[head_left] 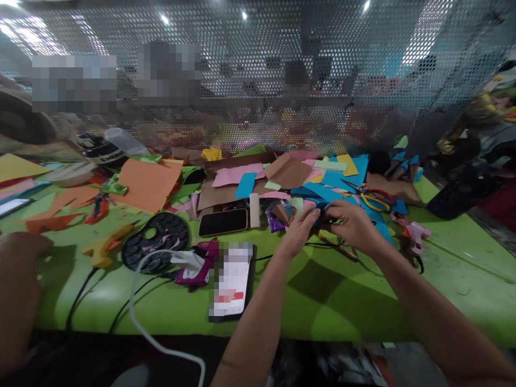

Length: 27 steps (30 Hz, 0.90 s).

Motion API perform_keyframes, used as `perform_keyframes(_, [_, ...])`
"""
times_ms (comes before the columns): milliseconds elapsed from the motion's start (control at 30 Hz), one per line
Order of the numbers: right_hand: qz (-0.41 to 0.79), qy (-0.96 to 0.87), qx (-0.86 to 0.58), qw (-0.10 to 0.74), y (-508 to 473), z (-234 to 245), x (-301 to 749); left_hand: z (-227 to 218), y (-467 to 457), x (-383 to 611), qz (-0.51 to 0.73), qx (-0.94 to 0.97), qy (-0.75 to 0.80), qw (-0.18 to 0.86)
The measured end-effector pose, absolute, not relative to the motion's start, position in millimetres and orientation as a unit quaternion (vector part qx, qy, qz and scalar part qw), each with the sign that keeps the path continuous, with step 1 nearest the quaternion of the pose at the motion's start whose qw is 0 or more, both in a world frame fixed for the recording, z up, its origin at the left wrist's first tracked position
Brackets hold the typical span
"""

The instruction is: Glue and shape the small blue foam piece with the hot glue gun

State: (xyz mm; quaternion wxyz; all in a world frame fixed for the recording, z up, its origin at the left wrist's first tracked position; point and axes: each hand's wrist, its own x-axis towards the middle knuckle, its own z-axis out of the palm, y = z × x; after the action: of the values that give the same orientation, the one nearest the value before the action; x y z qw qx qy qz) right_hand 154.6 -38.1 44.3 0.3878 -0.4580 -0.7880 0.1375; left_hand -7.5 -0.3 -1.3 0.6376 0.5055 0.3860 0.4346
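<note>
My left hand (303, 230) and my right hand (351, 221) meet over the middle right of the green table, fingers pinched together. Between their fingertips is a small dark blue piece of paper (321, 206), mostly covered by the fingers. Blue paper strips (312, 191) lie just beyond my hands. To the right of them rest scissors (377, 199) with yellow and red handles. A pink glue gun (415, 236) lies farther right. Left of my left hand is a small plastic bag with purple (277, 223).
A lit phone (237, 274), a dark-screened phone (223, 222), a tissue packet (197, 266) with a white cable across it, and a black palette (137, 250) lie to the left. Beyond is a yellow glue gun (102, 252). Another person's arm (20, 290) rests at far left. Perforated metal (258, 70) stands behind.
</note>
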Motion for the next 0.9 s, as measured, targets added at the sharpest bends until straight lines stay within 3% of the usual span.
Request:
perform_keyframes(400, [0.126, -0.774, -0.455, 0.421, -38, 40, 151, 10, -5, -9, 0.438, 0.499, 0.375, 0.647])
perform_keyframes(700, [0.155, -0.694, -0.475, 0.518, -42, 38, 145, 9, -3, -11, 0.479, 0.519, 0.273, 0.653])
perform_keyframes(900, [0.122, -0.723, -0.451, 0.509, -44, 44, 145, 12, -5, -10, 0.489, 0.504, 0.278, 0.656])
